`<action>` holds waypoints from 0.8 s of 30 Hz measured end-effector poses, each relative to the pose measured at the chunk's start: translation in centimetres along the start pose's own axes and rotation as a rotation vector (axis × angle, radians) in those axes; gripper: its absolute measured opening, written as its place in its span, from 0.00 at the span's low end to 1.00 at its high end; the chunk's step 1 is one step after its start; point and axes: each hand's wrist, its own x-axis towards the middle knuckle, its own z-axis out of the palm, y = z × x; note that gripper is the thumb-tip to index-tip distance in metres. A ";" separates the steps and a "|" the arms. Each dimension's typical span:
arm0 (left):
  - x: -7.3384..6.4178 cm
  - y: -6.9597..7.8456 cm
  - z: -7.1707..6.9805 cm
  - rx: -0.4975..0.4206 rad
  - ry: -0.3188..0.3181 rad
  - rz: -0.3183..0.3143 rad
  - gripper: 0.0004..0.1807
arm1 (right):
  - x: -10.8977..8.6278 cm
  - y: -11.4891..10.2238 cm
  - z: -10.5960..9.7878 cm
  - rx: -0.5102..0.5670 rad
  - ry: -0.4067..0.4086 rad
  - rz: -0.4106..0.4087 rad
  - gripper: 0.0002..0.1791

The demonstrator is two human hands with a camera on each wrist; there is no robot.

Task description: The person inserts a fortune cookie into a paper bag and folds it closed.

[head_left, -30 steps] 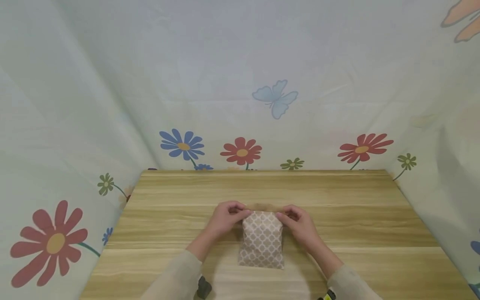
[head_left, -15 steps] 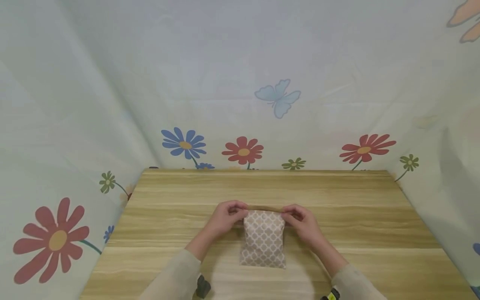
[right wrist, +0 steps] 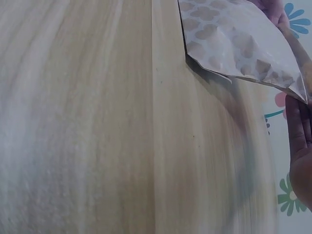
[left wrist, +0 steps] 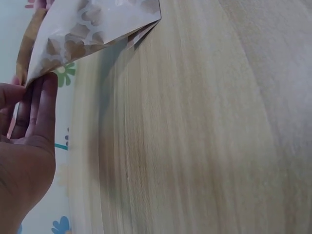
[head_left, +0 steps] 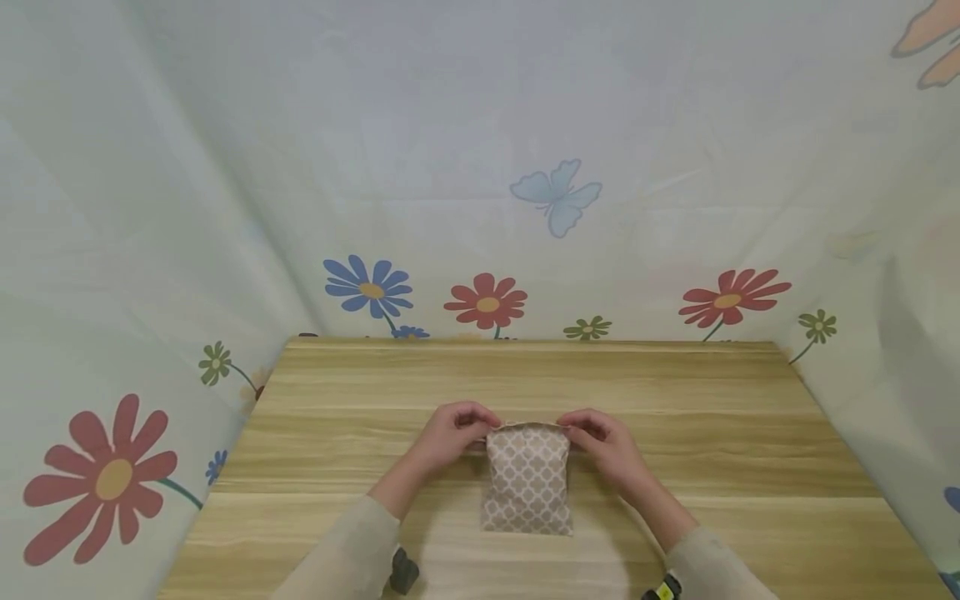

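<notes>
A paper bag (head_left: 528, 483) with a beige-and-white lattice pattern lies in front of me on the wooden table, its top edge away from me. My left hand (head_left: 452, 435) pinches the top left corner between thumb and fingers. At the opposite corner my right hand (head_left: 603, 446) pinches the same edge. In the left wrist view the bag (left wrist: 92, 29) is raised at its top, and a brown strip of its inner side shows along the mouth. The right wrist view shows the patterned side of the bag (right wrist: 234, 44) sloping up to the right fingers. What is inside is hidden.
The wooden table (head_left: 337, 392) spreads to both sides of the bag and behind it. A pale cloth backdrop (head_left: 420, 150) printed with flowers and butterflies hangs around the table's back and sides. Dark straps show by both sleeves.
The brown strip along the bag's top has narrowed to a thin line, and the top edge sits slightly nearer to me. Both hands keep their pinch at the corners.
</notes>
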 end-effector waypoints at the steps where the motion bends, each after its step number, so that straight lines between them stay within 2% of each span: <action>1: 0.0 0.0 0.1 -0.003 0.001 -0.003 0.08 | 0.0 0.0 0.0 0.000 -0.001 0.001 0.12; 5: 0.1 0.0 0.4 0.007 0.011 -0.003 0.08 | -0.1 -0.1 0.2 -0.010 0.001 0.005 0.12; 10: 0.4 0.1 0.8 0.082 0.030 0.008 0.11 | 0.0 -0.1 0.4 0.001 0.000 0.006 0.12; 17: 0.4 0.2 0.8 0.109 -0.002 -0.044 0.09 | -0.1 0.1 0.5 0.015 0.000 -0.010 0.12; 24: 0.3 0.3 0.9 0.124 -0.011 -0.037 0.08 | 0.5 -0.2 -0.2 0.074 -0.076 0.042 0.18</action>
